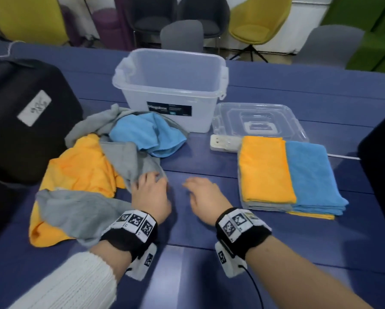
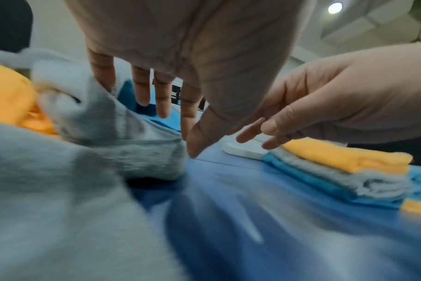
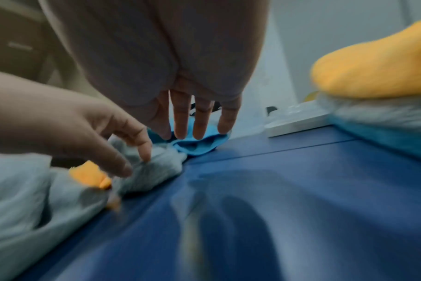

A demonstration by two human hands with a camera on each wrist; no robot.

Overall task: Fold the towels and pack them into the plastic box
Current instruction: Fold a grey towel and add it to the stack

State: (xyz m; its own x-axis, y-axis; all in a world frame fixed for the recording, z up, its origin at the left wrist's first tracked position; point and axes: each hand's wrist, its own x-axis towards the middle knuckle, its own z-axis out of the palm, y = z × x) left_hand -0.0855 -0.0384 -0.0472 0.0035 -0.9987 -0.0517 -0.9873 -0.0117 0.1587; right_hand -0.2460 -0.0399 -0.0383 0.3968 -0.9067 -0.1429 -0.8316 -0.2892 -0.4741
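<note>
A loose pile of unfolded towels lies at the left: an orange towel, a grey towel and a blue towel. My left hand rests its straight fingertips on the grey towel's near corner, without a clear grip. Beside it my right hand hovers open over the bare blue table, holding nothing. The clear plastic box stands empty behind the pile. Two folded stacks sit at the right, one topped orange, one topped blue.
The box's clear lid lies behind the folded stacks, with a white power strip beside it. A black bag fills the left side and a dark object stands at the right edge. Chairs line the far side.
</note>
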